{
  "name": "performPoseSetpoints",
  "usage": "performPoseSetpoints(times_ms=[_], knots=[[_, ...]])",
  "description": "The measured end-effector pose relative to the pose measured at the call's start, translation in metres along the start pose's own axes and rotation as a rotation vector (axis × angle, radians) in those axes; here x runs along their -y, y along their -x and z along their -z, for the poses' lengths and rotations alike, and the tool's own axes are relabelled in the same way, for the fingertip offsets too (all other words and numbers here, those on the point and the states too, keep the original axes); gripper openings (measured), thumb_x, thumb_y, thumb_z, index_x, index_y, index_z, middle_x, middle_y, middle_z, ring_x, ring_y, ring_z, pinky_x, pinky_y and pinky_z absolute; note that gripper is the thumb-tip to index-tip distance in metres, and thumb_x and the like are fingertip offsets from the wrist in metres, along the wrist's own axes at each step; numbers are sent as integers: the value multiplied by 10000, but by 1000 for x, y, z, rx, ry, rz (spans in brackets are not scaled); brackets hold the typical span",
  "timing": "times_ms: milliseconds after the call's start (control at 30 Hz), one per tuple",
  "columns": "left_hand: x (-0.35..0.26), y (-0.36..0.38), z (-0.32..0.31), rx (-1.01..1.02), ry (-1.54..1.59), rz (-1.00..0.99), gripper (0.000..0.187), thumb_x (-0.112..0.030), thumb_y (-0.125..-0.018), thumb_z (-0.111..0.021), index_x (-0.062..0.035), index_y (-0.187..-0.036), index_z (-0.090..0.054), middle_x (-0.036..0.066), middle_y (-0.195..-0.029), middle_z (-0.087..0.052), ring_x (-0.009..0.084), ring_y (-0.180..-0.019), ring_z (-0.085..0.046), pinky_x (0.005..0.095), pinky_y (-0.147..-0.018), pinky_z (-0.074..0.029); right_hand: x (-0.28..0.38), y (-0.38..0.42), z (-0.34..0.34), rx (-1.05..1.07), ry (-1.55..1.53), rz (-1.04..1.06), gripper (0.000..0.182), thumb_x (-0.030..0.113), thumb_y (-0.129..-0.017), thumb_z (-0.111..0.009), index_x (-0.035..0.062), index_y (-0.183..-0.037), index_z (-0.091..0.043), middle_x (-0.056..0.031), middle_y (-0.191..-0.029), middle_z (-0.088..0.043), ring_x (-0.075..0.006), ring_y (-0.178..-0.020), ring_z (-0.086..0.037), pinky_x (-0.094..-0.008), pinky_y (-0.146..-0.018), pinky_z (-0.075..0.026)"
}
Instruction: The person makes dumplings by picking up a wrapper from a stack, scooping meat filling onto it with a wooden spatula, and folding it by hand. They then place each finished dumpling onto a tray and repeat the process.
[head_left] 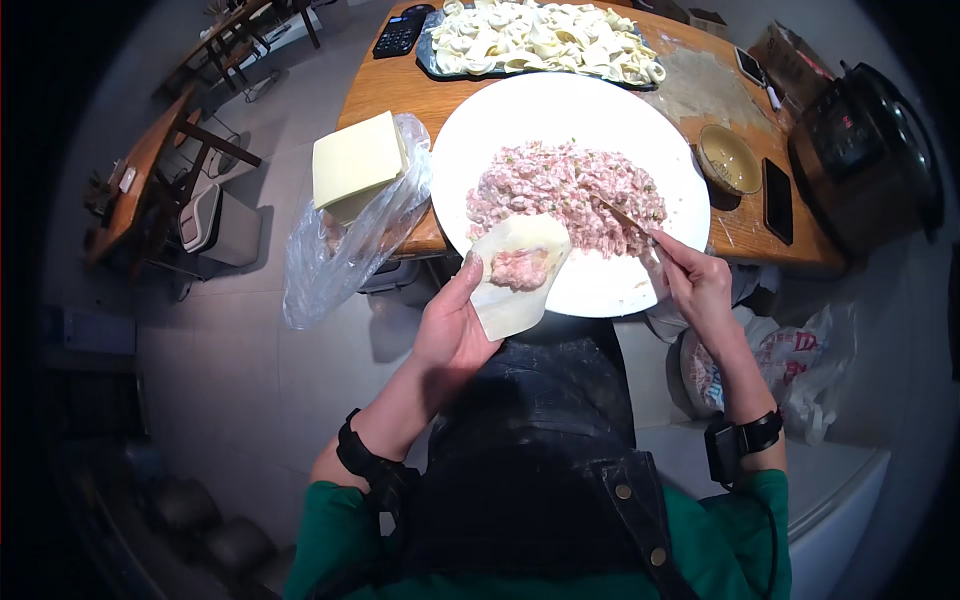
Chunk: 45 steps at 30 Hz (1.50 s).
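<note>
My left hand (456,318) holds a pale wonton wrapper (510,312) by its left side, thumb on top. A lump of pink meat filling (520,268) lies on the wrapper. In my right hand (694,286) is a thin flat spatula (625,215), its tip resting in the minced meat (560,180). The meat, flecked with green, is heaped on a large white round plate (470,130) that reaches over the table's front edge. To the left, a stack of square wrappers (358,160) sits on a clear plastic bag (345,262).
Folded wontons (540,40) fill a tray at the back of the wooden table (365,95). A calculator (400,34) is back left. On the right are a yellow bowl (728,160), a black phone (777,202) and a dark cooker (865,160). A bin (215,222) stands on the floor.
</note>
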<state>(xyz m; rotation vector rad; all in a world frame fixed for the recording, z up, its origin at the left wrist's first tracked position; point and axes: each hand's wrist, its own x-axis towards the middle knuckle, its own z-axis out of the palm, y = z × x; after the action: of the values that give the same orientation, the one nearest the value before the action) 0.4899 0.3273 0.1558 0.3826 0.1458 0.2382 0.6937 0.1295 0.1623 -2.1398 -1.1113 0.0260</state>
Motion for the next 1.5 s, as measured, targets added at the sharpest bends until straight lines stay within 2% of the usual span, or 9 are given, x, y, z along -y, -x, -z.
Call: performPoseSetpoints(times_ms=[200, 567, 633, 700, 767, 933, 1233, 1367, 1500], knots=[[-14, -19, -9, -12, 28, 38, 464, -246, -984, -304, -18, -1382, -236, 170, -1398, -332, 297, -1286, -350, 452, -1083, -276, 37, -7, 31, 30, -482, -179, 234, 65, -879, -585, 9, -1101, -632, 44, -624, -532, -16, -568, -466, -165, -500, -374], [-24, -43, -35, 147, -212, -112, 449, -287, -982, -292, -41, -1357, -266, 174, -1332, -401, 317, -1233, -407, 489, -1042, -318, 83, -23, 22, 445, -613, -18, 486, -49, -866, -488, 102, -1327, -458, -23, -719, -570, -55, -615, -486, -194, -592, -418], [-31, -48, -30, 483, -227, -181, 453, -313, -982, -285, -68, -1362, -257, 188, -1314, -412, 328, -1236, -400, 501, -1042, -314, 80, -27, 11, 255, -431, 325, 545, -96, -764, -511, 106, -1270, -527, -65, -756, -602, -127, -616, -555, -225, -579, -447], [-28, -37, -58, 379, -231, -214, 487, -348, -975, -305, -50, -1356, -251, 210, -1265, -445, 307, -1235, -402, 445, -1060, -301, 83, -28, 7, -155, 26, 687, 541, -83, -677, -548, 108, -1180, -602, -86, -785, -615, -201, -629, -599, -269, -559, -476], [-26, -34, -67, 243, -142, -275, 595, -434, -959, -303, -44, -1393, -186, 218, -1353, -355, 315, -1290, -333, 443, -1076, -276, 85, -27, 0, -273, 56, 722, 510, -53, -629, -579, 120, -1103, -651, -80, -806, -626, -212, -620, -603, -286, -531, -482], [-16, -33, -59, 246, -260, -377, 751, -401, -874, -540, -22, -1404, -166, 193, -1424, -274, 289, -1329, -280, 422, -1084, -272, 87, -19, -13, -289, 134, 661, 499, -28, -624, -600, 148, -1087, -662, -73, -811, -630, -179, -610, -596, -260, -509, -468], [-22, -47, -41, -150, -281, -402, 428, -162, -971, -371, -11, -1355, -258, 213, -1322, -411, 285, -1228, -426, 429, -998, -415, 28, -11, 13, -183, 139, 464, 335, 18, -723, -664, 110, -1045, -656, -82, -854, -668, -205, -654, -642, -294, -572, -513], [-31, -49, -31, -186, -302, -362, 390, -147, -950, -435, 0, -1294, -323, 219, -1316, -412, 273, -1199, -456, 404, -1011, -414, -33, -40, 66, -381, 420, 176, 210, 61, -752, -660, 101, -958, -660, -106, -698, -600, -257, -614, -612, -343, -529, -463], [-24, -50, -27, -196, -420, -326, 378, -161, -930, -497, 32, -1241, -408, 200, -1246, -492, 267, -1130, -523, 382, -979, -443, -88, -71, 96, -213, 742, 72, 102, 87, -783, -588, 92, -866, -647, -125, -695, -599, -311, -650, -608, -409, -576, -465]])
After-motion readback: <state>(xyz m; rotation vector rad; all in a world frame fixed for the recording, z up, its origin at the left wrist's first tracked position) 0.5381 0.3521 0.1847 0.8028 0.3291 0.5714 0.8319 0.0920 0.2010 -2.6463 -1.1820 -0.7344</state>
